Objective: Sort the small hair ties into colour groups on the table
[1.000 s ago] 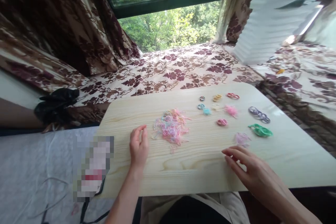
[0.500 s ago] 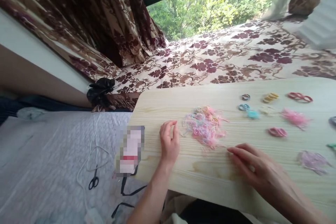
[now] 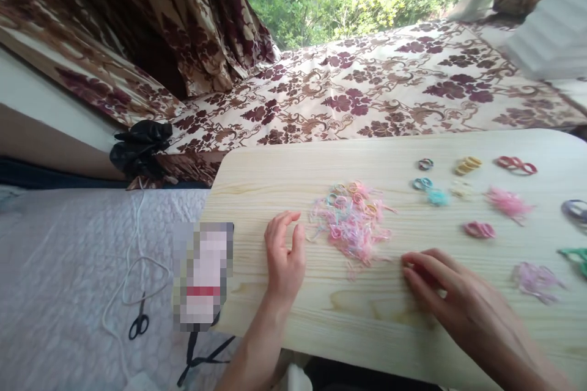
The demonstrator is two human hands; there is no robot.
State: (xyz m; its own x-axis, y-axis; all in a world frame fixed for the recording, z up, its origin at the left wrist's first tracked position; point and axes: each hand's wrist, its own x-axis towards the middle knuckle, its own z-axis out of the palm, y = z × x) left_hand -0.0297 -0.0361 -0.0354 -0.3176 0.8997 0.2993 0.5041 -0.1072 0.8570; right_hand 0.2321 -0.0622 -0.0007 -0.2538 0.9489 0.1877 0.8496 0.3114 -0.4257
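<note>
We list: left hand (image 3: 282, 259), loosely open beside a mixed pile of bands (image 3: 353, 226) on the tabletop (image 3: 257, 177); right hand (image 3: 465, 293), fingertips close together, grip we cannot tell; green bands (image 3: 580, 258), cut off rightward; flat item (image 3: 205, 272), pixelated beyond reading.

The head camera views the table (image 3: 257, 195) from its near side, close behind the left hand (image 3: 285, 256) and right hand (image 3: 447, 287), facing forward and down toward the far window (image 3: 358, 0); framing apparently crops the table's right end.
</note>
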